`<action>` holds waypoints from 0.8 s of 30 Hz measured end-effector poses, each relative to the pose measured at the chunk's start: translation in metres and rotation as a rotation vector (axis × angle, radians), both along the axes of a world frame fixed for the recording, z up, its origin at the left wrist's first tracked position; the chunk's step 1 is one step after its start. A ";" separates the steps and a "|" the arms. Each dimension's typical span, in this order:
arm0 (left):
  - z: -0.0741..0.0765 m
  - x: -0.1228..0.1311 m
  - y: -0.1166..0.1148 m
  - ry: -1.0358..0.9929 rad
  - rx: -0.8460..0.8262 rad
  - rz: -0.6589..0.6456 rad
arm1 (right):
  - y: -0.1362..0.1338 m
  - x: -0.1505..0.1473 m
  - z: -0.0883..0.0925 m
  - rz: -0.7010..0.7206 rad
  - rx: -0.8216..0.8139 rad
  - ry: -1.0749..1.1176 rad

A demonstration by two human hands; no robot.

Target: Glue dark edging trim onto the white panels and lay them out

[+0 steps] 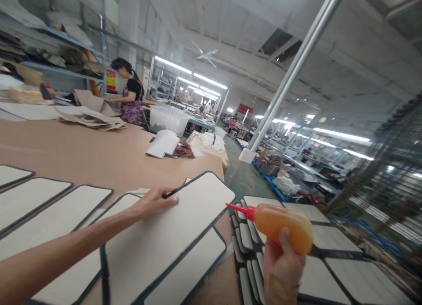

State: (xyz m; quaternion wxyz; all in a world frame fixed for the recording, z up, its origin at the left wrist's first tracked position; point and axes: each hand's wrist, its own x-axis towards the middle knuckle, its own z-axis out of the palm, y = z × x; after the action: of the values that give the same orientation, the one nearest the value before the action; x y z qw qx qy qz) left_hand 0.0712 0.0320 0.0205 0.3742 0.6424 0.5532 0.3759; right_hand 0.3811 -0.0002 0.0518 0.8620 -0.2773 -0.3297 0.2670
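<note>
Left hand point(158, 201) pinches panel point(174, 228), thumb on top; right hand point(286, 262) wraps bottle point(284, 226). Best: panel steady, red tip point(238, 208) close to dark rim point(174, 262), light even squeeze.

left hand point(158, 203): bare, slim bare forearm point(82, 243), left of squeeze bottle point(280, 217) | right hand point(285, 263): bare to wrist, below bottle

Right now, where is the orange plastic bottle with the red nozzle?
The bottle is right of centre in the head view, in the right hand, nozzle near a cream, dark-edged panel.
</note>
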 end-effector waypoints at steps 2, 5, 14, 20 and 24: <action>0.002 0.005 -0.005 0.021 -0.002 0.004 | 0.009 0.004 -0.003 -0.045 0.010 -0.023; 0.002 0.013 -0.006 -0.023 -0.008 0.030 | 0.015 0.005 -0.013 -0.079 0.000 -0.027; -0.005 0.012 0.003 -0.097 0.032 0.059 | -0.044 -0.053 -0.086 0.156 -0.154 -0.209; -0.009 -0.003 0.001 -0.033 0.037 0.134 | -0.016 -0.003 -0.053 -0.045 -0.112 -0.028; -0.014 -0.008 -0.004 -0.070 0.011 0.068 | 0.010 0.029 -0.020 -0.090 -0.030 0.013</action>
State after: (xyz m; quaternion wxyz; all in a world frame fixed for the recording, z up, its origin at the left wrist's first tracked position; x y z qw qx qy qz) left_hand 0.0629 0.0282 0.0063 0.3767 0.6119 0.5591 0.4136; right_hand 0.4104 0.0102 0.0314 0.8710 -0.3031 -0.3074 0.2346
